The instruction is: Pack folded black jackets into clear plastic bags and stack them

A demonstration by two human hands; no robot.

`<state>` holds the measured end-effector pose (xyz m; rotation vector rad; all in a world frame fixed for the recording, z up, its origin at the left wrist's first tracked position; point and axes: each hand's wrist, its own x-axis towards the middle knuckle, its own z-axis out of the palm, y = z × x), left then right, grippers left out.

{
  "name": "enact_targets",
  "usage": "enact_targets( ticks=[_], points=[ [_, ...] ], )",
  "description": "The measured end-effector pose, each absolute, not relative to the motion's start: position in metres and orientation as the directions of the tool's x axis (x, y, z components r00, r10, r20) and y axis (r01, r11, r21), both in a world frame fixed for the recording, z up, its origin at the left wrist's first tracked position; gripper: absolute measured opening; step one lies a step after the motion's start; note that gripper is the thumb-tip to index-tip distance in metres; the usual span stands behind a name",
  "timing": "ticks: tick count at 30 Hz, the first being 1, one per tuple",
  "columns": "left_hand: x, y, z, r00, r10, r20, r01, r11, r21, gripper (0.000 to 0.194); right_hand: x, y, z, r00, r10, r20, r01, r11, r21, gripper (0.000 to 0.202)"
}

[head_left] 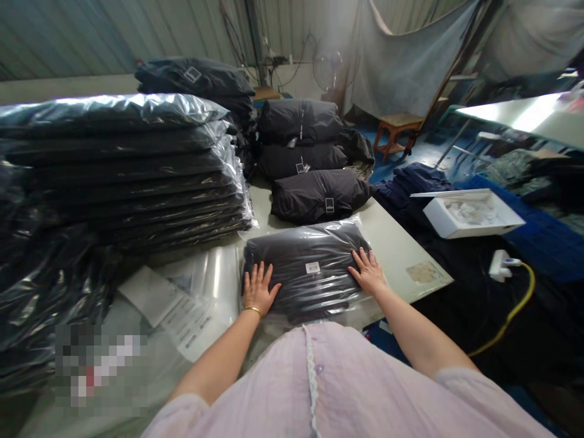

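Observation:
A dark folded garment in a clear plastic bag (310,243) lies flat on the table in front of me, a small white label (312,267) on its middle. On the bag's left side rests my left hand (260,289), palm down with fingers spread and a gold bangle at the wrist. My right hand (367,272) lies on the right side of the bag, its fingers also spread. Just behind the bag sits a dark rolled garment (303,198) with a square logo.
Bagged dark garments form a tall stack (118,164) at the left. Paper sheets (152,297) and clear plastic bags (219,274) lie nearer. Right of the table (401,243) are a white open box (474,213), a power strip (500,265) and a yellow cable (515,316).

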<state>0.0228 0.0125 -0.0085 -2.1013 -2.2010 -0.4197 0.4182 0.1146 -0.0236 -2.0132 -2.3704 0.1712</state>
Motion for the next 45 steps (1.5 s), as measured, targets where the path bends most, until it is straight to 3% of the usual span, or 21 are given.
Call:
enact_targets(
  ticks=[9, 18, 45],
  points=[
    [0.029, 0.013, -0.028, -0.087, 0.955, 0.283, 0.984, 0.039, 0.173, 0.066, 0.411, 0.115, -0.043, -0.138, 0.99, -0.005, 0.989, 0.137, -0.054, 0.063],
    [0.026, 0.006, -0.035, -0.09, 0.932, 0.35, 0.987, 0.037, 0.155, 0.065, 0.409, 0.106, -0.049, -0.155, 0.971, 0.181, 0.981, 0.173, -0.085, 0.061],
    [0.011, 0.002, -0.043, -0.033, 0.909, 0.415, 0.992, -0.021, 0.126, 0.067, 0.407, 0.109, -0.074, -0.159, 0.955, 0.251, 0.977, 0.188, -0.098, 0.062]
  ],
)
